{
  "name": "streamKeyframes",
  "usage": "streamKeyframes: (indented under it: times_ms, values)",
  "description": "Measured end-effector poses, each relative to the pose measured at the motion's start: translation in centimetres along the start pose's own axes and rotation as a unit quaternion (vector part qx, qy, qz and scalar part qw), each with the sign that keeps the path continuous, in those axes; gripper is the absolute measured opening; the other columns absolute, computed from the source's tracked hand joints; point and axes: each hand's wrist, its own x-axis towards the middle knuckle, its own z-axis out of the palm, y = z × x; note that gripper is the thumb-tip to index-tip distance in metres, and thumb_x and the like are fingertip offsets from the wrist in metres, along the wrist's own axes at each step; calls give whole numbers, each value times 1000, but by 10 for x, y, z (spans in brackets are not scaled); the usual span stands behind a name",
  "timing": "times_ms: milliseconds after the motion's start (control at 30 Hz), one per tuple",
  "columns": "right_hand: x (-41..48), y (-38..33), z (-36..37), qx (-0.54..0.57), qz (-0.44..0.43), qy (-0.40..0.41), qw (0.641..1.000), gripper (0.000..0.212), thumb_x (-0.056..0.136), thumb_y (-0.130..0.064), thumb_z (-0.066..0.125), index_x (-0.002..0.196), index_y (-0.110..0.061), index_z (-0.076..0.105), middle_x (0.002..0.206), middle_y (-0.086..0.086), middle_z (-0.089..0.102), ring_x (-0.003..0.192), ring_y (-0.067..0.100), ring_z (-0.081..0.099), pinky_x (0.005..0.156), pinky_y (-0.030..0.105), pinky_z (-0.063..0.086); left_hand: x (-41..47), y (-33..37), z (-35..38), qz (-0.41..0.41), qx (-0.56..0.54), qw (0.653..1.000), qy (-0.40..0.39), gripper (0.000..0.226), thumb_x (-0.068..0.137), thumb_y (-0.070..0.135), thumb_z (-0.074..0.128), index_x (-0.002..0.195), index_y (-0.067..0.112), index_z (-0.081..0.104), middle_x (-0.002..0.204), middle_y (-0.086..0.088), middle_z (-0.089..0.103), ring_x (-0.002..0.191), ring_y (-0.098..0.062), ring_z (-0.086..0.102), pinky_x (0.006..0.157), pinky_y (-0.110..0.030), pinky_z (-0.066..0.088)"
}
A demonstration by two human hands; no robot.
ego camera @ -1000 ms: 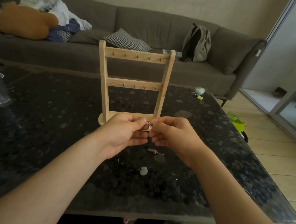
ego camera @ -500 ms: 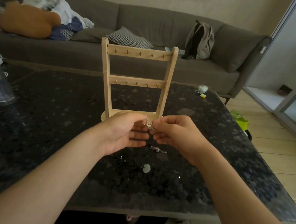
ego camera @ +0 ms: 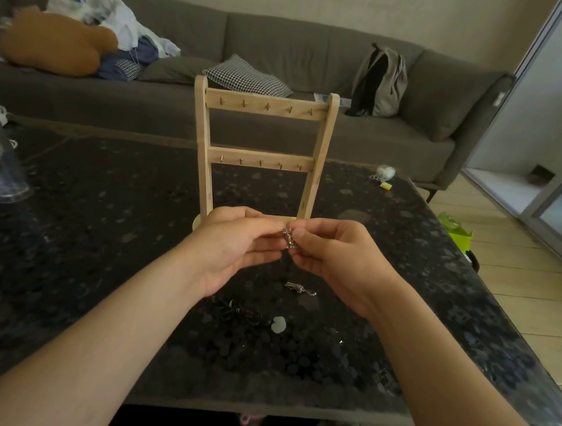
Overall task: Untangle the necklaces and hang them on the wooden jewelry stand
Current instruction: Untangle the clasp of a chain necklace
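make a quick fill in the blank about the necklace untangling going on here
1. The left hand and right hand pinch the silver chain ____ the table, not resting on it.
2. The wooden jewelry stand has ____ hook rails, both bare.
3. The grey backpack rests on the ____.
Missing words: above; two; sofa

Matt wooden stand (ego camera: pixel 261 132), glossy stone table (ego camera: pixel 99 229)
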Motion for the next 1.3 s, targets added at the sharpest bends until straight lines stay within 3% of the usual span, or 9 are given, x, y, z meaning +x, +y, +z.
streamKeyframes:
  times_ms: [167,333,500,633,800,933,1100,1300]
  values:
    - [0,3,5,-61,-35,28,997,11,105,-7,67,108,-7,77,89,8,80,85,16,74,82,28,64,1,-5,-1,41,58,997,38,17,102,3,69,115,11,63,106,-14,80,91,-22,82,86,-43,67]
    - [0,2,10,-136,-72,62,986,11,104,-14,69,104,-16,80,93,3,80,82,7,72,76,22,61,2,-7,0,66,198,975,68,18,100,3,69,103,19,76,109,-4,76,100,-20,77,89,-43,67]
    - [0,1,11,-141,-76,67,985,10,104,-13,69,103,-12,79,93,4,83,90,17,80,86,32,66,-4,-3,2,42,193,980,21,16,98,34,78,111,25,81,101,7,83,91,-11,81,91,-40,67]
    - [2,4,9,-110,-63,76,989,12,102,-16,71,98,-13,81,97,3,83,98,17,79,93,38,65,-6,-2,0,54,196,979,16,11,94,32,83,103,26,85,98,10,83,90,-8,81,92,-40,66]
    - [2,4,7,-69,-32,39,996,18,103,-23,72,102,-10,83,108,4,83,113,18,76,104,40,59,-6,-6,1,49,200,979,7,12,94,31,82,106,27,84,99,10,83,91,-7,81,94,-40,65]
    - [-2,1,6,-65,2,22,998,21,104,-25,69,108,-10,83,110,2,82,114,16,72,99,34,53,-5,-6,2,41,179,983,8,13,97,33,79,110,30,82,102,10,83,91,-7,80,94,-39,64]
    - [0,0,8,-63,32,60,996,24,101,-26,72,111,-6,81,103,9,74,97,18,61,85,35,48,0,-4,4,20,201,979,23,14,105,31,67,107,25,79,103,1,80,96,-15,79,97,-44,63]
    - [-3,-2,18,-201,44,27,978,32,112,-34,52,116,-8,71,92,3,62,83,12,58,73,26,51,5,-10,6,25,146,988,41,17,105,22,65,106,15,79,108,-7,79,102,-20,78,102,-46,62]
